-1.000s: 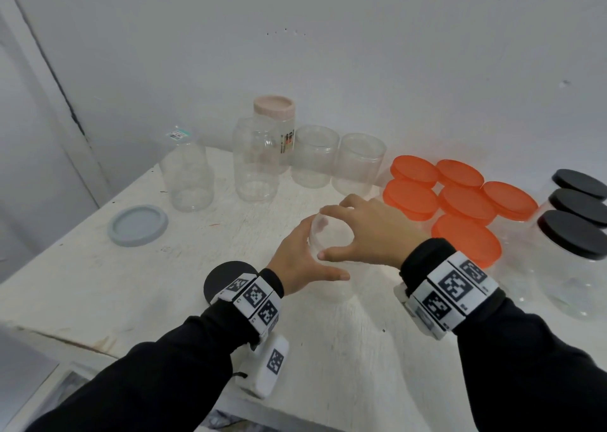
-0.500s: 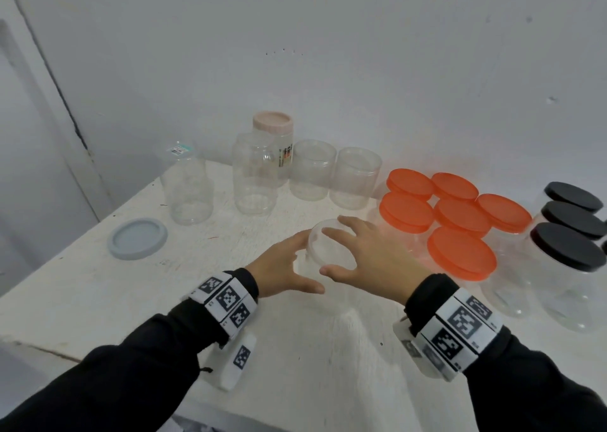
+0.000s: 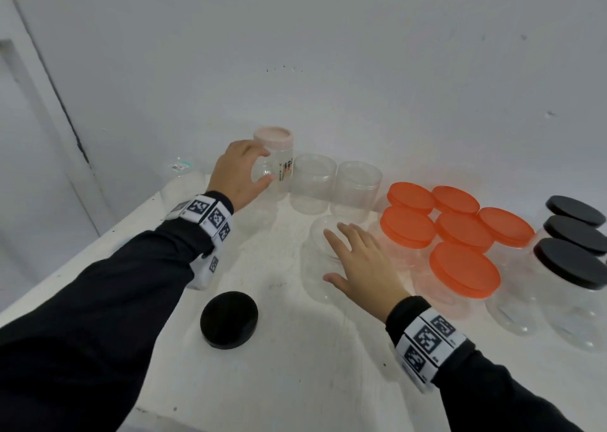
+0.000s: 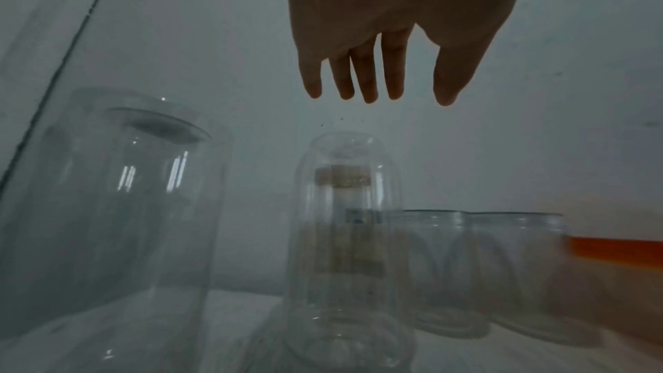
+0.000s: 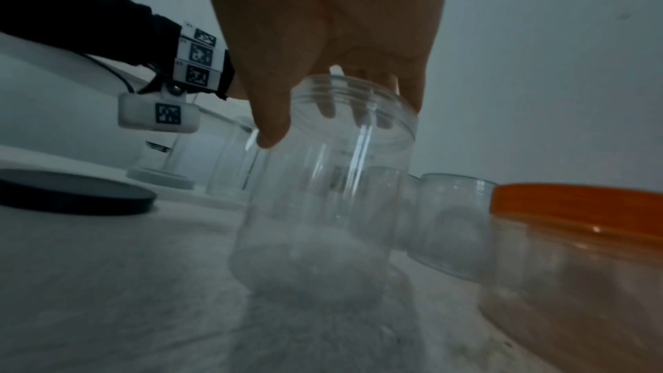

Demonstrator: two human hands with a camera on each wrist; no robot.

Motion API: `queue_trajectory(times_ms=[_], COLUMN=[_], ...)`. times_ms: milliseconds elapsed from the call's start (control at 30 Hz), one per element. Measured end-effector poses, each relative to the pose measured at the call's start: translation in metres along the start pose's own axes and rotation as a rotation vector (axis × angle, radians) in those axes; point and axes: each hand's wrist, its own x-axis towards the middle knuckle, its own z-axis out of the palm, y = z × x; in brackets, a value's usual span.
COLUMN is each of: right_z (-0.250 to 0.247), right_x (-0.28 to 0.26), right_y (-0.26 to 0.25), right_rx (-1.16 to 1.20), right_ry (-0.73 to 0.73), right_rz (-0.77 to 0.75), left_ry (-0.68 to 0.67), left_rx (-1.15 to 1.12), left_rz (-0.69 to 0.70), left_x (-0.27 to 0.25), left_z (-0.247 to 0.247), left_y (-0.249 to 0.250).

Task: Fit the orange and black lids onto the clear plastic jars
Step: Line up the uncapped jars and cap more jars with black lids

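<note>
Left hand (image 3: 237, 172) reaches to 11 o'clock on the white table (image 3: 279, 349), fingers spread and loosely curved by a tall clear jar (image 3: 262, 182); only the left wrist view shows the fingers (image 4: 362, 78) straight above that jar (image 4: 346, 237), apart from it. Loose black lid (image 3: 229, 319) lies at 7 o'clock. Right hand (image 3: 358, 262) at centre rests spread on the open clear jar (image 3: 320, 267); the right wrist view shows its thumb and fingers pinching the rim (image 5: 358, 104), with orange-lidded jars (image 3: 460, 231) at 2 o'clock and black-lidded jars (image 3: 574, 244) at 3 o'clock.
</note>
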Motion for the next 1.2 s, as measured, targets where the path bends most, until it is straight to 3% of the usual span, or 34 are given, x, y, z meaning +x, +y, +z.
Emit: queue_trajectory(times_ms=[300,567,833,1067,1200], right_z=[0.019,0.036,0.043,0.044,0.044], right_x=[0.047,0.086,0.114,0.126,0.128], right_y=[0.023,0.033,0.041,0.046,0.048], right_rx=[0.118,0.109,0.113,0.102,0.084], right_ry=[0.031,0.123,0.108,0.108,0.097], right_rz=[0.071,0.085,0.137,0.147,0.142], left_ry=[-0.186,-0.096,-0.093,-0.115,-0.204], left_rx=[0.11,-0.019,-0.027,-0.021,0.02], left_rz=[-0.13,-0.119,-0.104,-0.101,-0.114], left_x=[0.022,0.016,0.016,0.016,0.017], left_z=[0.025,0.035,0.035,0.033,0.026], left_y=[-0.022,-0.033,-0.034,-0.032,-0.03])
